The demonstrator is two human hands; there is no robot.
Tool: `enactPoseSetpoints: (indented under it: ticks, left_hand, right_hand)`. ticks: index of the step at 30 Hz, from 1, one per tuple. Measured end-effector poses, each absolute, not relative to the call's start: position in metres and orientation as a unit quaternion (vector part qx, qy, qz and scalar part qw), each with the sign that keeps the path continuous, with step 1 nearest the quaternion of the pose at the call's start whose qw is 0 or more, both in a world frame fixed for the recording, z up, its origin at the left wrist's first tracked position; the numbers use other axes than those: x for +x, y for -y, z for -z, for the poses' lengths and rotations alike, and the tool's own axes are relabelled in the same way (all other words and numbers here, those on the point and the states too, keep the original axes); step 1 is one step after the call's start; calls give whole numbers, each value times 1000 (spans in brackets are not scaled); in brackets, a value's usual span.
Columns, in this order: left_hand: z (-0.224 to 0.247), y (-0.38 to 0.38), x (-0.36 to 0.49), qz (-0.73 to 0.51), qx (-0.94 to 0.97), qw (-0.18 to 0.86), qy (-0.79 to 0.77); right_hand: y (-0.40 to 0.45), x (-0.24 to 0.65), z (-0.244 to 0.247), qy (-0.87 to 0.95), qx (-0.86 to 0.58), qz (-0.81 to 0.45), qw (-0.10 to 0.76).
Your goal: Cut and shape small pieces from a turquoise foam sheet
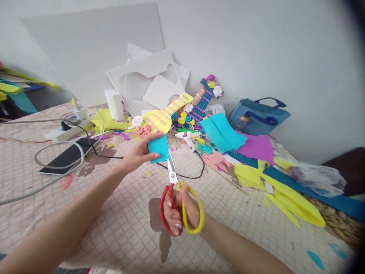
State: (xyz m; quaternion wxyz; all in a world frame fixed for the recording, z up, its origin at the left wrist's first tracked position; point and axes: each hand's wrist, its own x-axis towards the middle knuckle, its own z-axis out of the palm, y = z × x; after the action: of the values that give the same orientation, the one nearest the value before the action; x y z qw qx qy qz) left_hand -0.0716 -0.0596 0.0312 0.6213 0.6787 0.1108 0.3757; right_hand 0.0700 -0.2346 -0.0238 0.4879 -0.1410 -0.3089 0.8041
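My left hand (pixel 142 152) pinches a small blue paper rectangle (pixel 159 148) between thumb and fingers, held above the table. Wrapped in the handles of a pair of scissors (pixel 172 175), one red and one yellow, is my right hand (pixel 179 209). The blades point up and away, close along the paper's right edge; I cannot tell whether they touch it. Behind the paper lie pink paper roses (pixel 144 130) and a yellow guitar-shaped piece (pixel 162 118) with pink strips. A white glue gun (pixel 187 139) rests to the right of the paper.
On the right lie blue sheets (pixel 221 131), a purple sheet (pixel 256 147), yellow paper (pixel 291 194) and a plastic bag (pixel 319 177). A blue bag (pixel 259 116) stands behind. On the left are a power strip (pixel 68 129), cables and a black tablet-like slab (pixel 68 156). White board offcuts (pixel 162 91) lean at the wall.
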Motion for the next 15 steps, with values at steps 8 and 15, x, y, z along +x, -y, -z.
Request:
enactPoseSetpoints:
  ticks: [8,15]
  left_hand:
    - [-32,64,-71,-365,681,626,-108]
    - [-34,69,-71,-340,690,631,-96]
  right_hand:
    - [236,72,21,315,-172,-802,478]
    - [236,72,18,327,-190,-791,481]
